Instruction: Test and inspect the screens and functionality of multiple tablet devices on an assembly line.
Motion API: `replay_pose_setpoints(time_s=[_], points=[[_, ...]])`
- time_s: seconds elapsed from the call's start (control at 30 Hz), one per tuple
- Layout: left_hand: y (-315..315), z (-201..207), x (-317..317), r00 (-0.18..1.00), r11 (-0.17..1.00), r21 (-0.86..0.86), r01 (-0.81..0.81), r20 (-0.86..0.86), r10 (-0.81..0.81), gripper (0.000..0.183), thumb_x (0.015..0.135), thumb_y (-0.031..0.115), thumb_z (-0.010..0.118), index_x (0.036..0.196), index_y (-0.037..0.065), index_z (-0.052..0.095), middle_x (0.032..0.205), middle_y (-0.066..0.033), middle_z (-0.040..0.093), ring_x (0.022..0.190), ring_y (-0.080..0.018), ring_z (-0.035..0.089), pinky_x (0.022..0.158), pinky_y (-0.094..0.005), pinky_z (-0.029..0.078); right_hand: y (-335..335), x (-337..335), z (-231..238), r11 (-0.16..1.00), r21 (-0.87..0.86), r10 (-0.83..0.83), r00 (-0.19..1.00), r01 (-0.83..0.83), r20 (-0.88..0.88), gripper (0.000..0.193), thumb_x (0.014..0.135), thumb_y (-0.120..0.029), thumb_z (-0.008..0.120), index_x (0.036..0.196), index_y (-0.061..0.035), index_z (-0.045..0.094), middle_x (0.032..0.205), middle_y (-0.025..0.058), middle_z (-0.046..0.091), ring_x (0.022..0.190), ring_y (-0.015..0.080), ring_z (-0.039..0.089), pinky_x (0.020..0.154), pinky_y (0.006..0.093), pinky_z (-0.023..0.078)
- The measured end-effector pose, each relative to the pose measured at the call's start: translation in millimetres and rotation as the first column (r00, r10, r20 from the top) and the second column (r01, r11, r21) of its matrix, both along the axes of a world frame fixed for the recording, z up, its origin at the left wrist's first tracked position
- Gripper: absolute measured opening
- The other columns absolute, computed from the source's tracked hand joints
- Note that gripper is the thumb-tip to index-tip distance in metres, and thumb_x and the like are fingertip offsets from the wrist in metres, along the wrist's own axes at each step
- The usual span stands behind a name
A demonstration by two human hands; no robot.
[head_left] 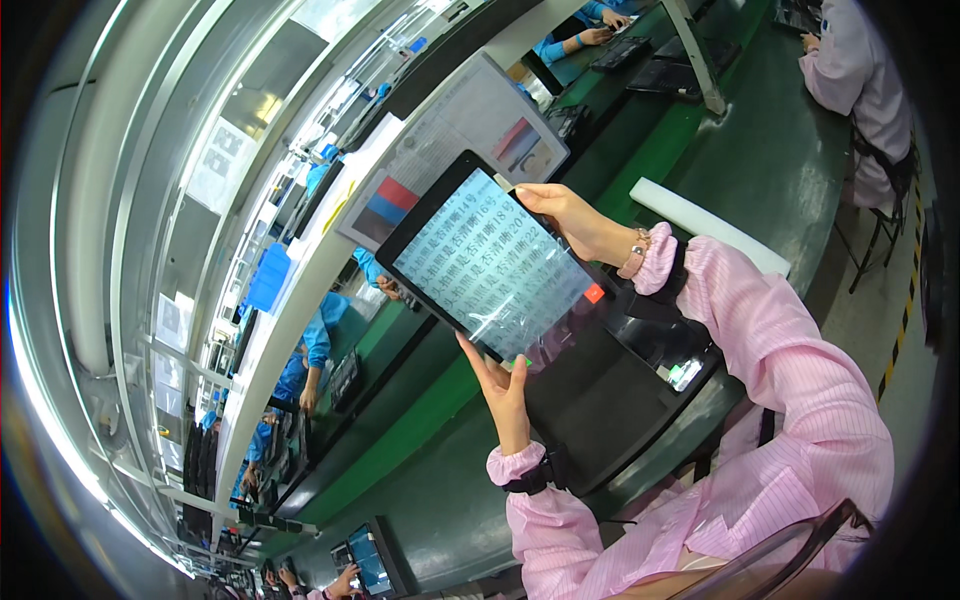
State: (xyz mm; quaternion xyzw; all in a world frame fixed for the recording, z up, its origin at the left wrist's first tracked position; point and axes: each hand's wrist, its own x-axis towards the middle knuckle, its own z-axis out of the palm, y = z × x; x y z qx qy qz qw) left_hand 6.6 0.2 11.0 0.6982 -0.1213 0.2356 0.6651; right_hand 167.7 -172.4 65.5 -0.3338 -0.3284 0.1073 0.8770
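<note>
A black-framed tablet (490, 262) is held up and tilted above the bench, its lit screen showing rows of large dark characters on pale blue. My right hand (572, 218) grips its upper right edge, thumb on the front and the other fingers mostly hidden behind. At the bottom edge my left hand (503, 395) supports it, with the thumb at the front and fingers partly behind the frame. A small orange-red square (593, 293) shows at the tablet's right corner. Under the tablet lies a dark mat (590, 420), with a glossy black device (665, 350) beside it.
A white foam bar (708, 226) lies on the green bench (765, 150) to the right. Behind the tablet stand clear-covered printed sheets (475, 130) by a white frame. Co-workers in blue sleeves (318, 335) work across the line; a person in pink (848, 60) sits far right.
</note>
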Motion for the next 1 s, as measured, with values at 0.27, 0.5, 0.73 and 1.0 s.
replay_pose_setpoints(time_s=[0.27,0.5,0.73,1.0], points=[[-7,13,-11,0.982,0.961,-0.231,-0.154,0.068,0.174,0.05,0.091,0.007,0.052,0.135,0.0,0.029,0.088,0.0015,0.049,0.08,-0.0043,0.044,0.075,-0.0178,0.033,-28,-53,-42,0.998,-0.019,0.05,0.994,-0.052,-0.096,0.028,0.097,-0.02,0.045,0.113,-0.0003,0.055,0.099,0.0013,0.062,0.088,0.0061,0.058,0.08,0.0226,0.046],[-18,6,-28,0.969,0.958,-0.146,-0.247,-0.039,0.244,0.042,0.093,0.011,0.05,0.13,-0.001,0.032,0.106,-0.0086,0.057,0.098,-0.0128,0.052,0.09,-0.0253,0.037,-41,-83,-57,0.993,-0.113,-0.048,0.992,0.035,-0.117,0.024,0.097,-0.024,0.047,0.098,-0.0027,0.057,0.085,-0.009,0.051,0.079,-0.001,0.045,0.075,0.0177,0.039],[-20,-21,-58,0.993,0.993,-0.014,-0.113,-0.034,0.113,0.069,0.092,0.022,0.052,0.144,0.005,0.011,0.117,-0.0112,0.052,0.093,-0.0121,0.049,0.084,-0.0219,0.035,-54,-104,-43,0.993,-0.102,-0.083,0.983,0.067,-0.163,0.024,0.097,-0.023,0.047,0.102,-0.0021,0.058,0.082,-0.0087,0.051,0.075,-0.0018,0.044,0.07,0.0155,0.038],[-26,-52,-114,0.951,0.998,0.046,0.035,-0.309,-0.019,0.088,0.084,-0.003,0.057,0.144,0.004,-0.006,0.094,-0.0142,0.059,0.082,-0.0232,0.065,0.072,-0.0291,0.051,-61,-111,-32,0.98,-0.115,-0.164,0.986,0.159,-0.032,0.026,0.096,-0.024,0.049,0.105,-0.0019,0.06,0.074,-0.0112,0.043,0.068,-0.0015,0.035,0.063,0.0158,0.032]])
